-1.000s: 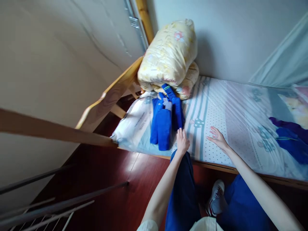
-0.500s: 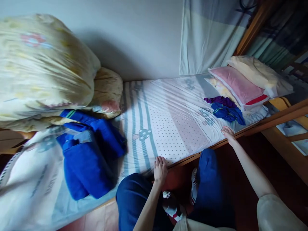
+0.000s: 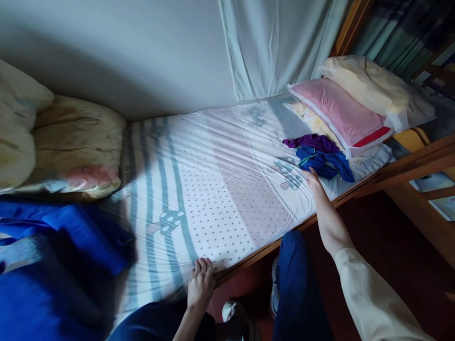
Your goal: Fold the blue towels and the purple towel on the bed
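Observation:
My left hand (image 3: 202, 280) rests on the front edge of the bed, its slightly bent fingers lying on the printed bedsheet (image 3: 213, 222). Further right, my right hand (image 3: 312, 177) is over the sheet at the near side of a crumpled blue garment (image 3: 325, 161); its fingers are partly extended, and nothing shows in them. Whether they touch the garment I cannot tell. A purple cloth (image 3: 313, 141) lies bunched behind the blue garment. Small wrinkles run through the sheet near my right hand.
A pink pillow (image 3: 348, 109) and a cream pillow (image 3: 369, 87) are stacked at the right end. Larger blue clothing (image 3: 53, 284) and yellowish bedding (image 3: 78, 147) lie on the left. A wooden rail (image 3: 408, 170) crosses the right side; a curtain (image 3: 277, 47) hangs behind.
The view has swung right and closer to the bed. My right hand has moved from the bed edge inward to the small blue garment; my left hand stays on the edge.

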Motion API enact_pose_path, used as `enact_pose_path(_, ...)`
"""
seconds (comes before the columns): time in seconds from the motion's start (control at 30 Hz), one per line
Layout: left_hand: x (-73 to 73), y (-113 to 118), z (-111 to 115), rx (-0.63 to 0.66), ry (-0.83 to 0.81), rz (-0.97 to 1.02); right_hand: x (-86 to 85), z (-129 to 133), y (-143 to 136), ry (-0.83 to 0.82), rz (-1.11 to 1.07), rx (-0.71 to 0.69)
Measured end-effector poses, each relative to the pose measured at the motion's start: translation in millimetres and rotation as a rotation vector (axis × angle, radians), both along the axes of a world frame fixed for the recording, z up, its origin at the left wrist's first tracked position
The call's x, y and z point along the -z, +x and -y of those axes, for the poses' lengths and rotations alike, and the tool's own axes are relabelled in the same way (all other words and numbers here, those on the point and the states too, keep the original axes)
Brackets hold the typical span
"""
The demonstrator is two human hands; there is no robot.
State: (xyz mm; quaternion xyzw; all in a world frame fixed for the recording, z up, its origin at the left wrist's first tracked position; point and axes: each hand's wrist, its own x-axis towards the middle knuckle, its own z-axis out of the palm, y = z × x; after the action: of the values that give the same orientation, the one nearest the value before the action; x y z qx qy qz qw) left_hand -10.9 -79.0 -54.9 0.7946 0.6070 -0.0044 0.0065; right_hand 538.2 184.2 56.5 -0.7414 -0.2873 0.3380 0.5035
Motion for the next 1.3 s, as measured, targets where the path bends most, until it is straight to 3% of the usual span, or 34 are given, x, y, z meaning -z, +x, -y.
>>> enact_pose_path(0.13, -9.6, -1.3, -1.9, -0.016, -0.042, 0.051, 9.3, -10.2, 0.4, -0.081, -0.053, 0.069)
enact_pose_path(0.27, -18.7, 2.8, -7.2, -0.057, -0.091, 0.074, 0.3, 11.4, -26.0, -0.019, -0.007, 0.067)
enact_pose_path(0.43, -38.7, 16.6, -25.1, -0.090, -0.122, 0.037, -27.8, 92.9, -92.9, 0.161, 0.044, -0.264)
enact_pose_path(0.57, -83.5, 43.5, -31.0, -0.137, -0.267, 0.150, -56.4, 186.6, -145.9, 0.221, -0.040, -0.359)
enact_pose_path(0.67, -123.9, 75.2, -7.4, -0.006, -0.231, 0.434, -77.6, 259.5, -175.3, 0.207, -0.205, -0.401)
enact_pose_path(0.77, -154.5, 113.7, 39.5, 0.093, -0.183, 0.661, -90.5, 323.4, -199.1, 0.146, -0.366, -0.400)
enact_pose_path(0.93, -176.2, 154.6, 118.7, 0.087, -0.196, 0.874, -89.7, 394.8, -227.5, 0.070, -0.432, -0.305)
enact_pose_path(1.1, -185.5, 138.2, 145.4, -0.093, -0.175, 0.974, -90.3, 415.5, -229.1, 0.091, -0.472, -0.231)
enact_pose_path(1.2, -204.5, 122.7, 148.3, -0.091, -0.100, 0.985, -100.7, 411.6, -226.2, 0.049, -0.308, -0.390)
enact_pose_path(1.3, -231.0, 119.5, 153.6, 0.059, -0.011, 0.942, -120.6, 402.4, -228.9, 0.096, 0.105, -0.580)
